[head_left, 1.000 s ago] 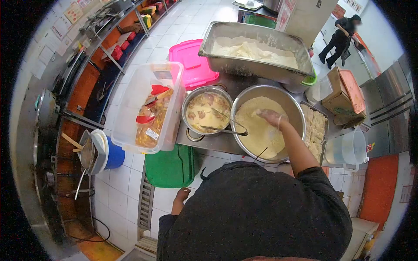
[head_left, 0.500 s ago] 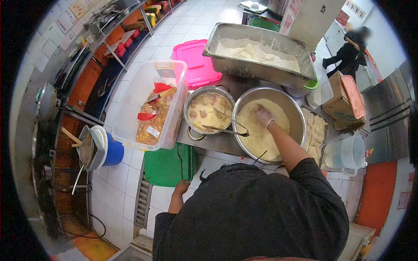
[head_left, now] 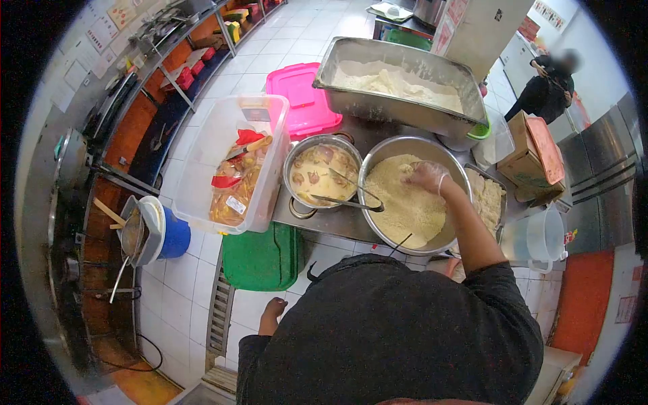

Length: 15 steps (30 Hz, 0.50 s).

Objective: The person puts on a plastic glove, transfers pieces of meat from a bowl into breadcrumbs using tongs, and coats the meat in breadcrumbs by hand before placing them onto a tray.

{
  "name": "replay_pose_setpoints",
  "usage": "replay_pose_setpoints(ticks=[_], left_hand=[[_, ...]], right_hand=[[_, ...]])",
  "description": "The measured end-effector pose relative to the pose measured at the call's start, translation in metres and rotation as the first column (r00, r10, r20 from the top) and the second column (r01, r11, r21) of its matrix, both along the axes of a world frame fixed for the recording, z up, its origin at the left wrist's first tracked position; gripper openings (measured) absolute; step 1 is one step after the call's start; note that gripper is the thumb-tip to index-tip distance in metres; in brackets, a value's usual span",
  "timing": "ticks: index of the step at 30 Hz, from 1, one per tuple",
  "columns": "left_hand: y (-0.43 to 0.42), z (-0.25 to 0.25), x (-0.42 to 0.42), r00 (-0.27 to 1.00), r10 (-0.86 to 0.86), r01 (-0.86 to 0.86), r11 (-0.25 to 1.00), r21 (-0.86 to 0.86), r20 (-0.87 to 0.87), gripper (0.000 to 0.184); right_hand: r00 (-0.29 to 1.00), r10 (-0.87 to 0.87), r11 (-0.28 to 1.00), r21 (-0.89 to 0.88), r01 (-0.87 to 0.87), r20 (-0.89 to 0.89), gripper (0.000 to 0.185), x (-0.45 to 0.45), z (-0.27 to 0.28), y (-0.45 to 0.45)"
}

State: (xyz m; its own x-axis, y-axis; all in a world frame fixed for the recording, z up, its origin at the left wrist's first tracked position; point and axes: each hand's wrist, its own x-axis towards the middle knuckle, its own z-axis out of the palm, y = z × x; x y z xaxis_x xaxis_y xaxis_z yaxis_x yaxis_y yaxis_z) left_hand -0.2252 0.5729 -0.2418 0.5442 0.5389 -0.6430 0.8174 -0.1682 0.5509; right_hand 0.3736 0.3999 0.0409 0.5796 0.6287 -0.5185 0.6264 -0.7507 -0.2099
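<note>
My right hand [head_left: 428, 177], in a clear glove, is in the large steel bowl [head_left: 462, 233] of yellowish crumbs [head_left: 410, 216]. Its fingers curl round a crumb-coated piece near the bowl's upper middle. My left hand [head_left: 275, 308] hangs low beside my body, below the green bin [head_left: 263, 260], too small to show what its fingers hold. Left of the bowl stands a steel pot [head_left: 293, 191] with pieces in pale liquid, and metal tongs [head_left: 358, 204] lie across from pot to bowl. Right of the bowl, a tray [head_left: 501, 219] holds coated pieces.
A deep steel pan [head_left: 378, 106] of flour stands behind the bowl. At the left are a clear bin [head_left: 192, 175] with bagged food and a pink lid [head_left: 304, 101]. A cardboard box [head_left: 520, 158] and a clear jug [head_left: 540, 236] stand right. Another person [head_left: 545, 88] is at the back right.
My right hand has moved about in the crumbs and is now further right, its fingers more curled. My left hand has shifted slightly. The other person has turned and moved.
</note>
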Motion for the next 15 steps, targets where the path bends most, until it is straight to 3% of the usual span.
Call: replay_pose_setpoints(ticks=[2,3,4,6,8,10,13,15], left_hand=[[0.012,-0.036,0.009,0.987,0.039,-0.035,0.999,0.027,-0.153,0.039],[0.017,-0.049,0.012,0.987,0.067,-0.066,0.998,0.010,-0.146,0.041],[0.023,-0.062,0.016,0.986,0.094,-0.096,0.995,-0.008,-0.137,0.043],[0.029,-0.078,0.025,0.991,0.086,-0.088,0.996,-0.020,-0.107,0.047],[0.032,-0.086,0.034,0.998,0.017,-0.017,1.000,-0.004,-0.064,0.050],[0.031,-0.074,0.044,0.997,-0.032,0.030,0.999,-0.033,-0.071,0.051],[0.027,-0.064,0.049,0.994,0.000,-0.009,0.996,-0.086,-0.107,0.051],[0.029,-0.066,0.050,0.994,-0.008,-0.003,0.996,-0.095,-0.113,0.050]], right_hand=[[0.993,0.114,0.990,0.084,-0.113,-0.008,0.068,-0.006,0.004,-0.016],[0.985,0.172,0.977,0.126,-0.170,-0.006,0.067,-0.009,0.004,-0.026],[0.985,0.128,0.980,0.164,-0.109,-0.112,0.067,-0.008,-0.004,-0.035],[0.946,0.050,0.976,0.216,0.021,-0.320,0.068,0.000,-0.047,-0.052],[0.935,0.195,0.977,0.137,-0.160,-0.295,0.067,0.008,-0.135,-0.079],[0.957,0.066,0.974,-0.188,-0.123,-0.281,0.067,-0.052,-0.116,-0.062],[0.993,0.044,0.992,-0.114,-0.056,-0.111,0.059,-0.092,-0.126,-0.063],[0.872,-0.246,0.961,0.011,0.276,-0.424,0.057,-0.079,-0.124,-0.067]])
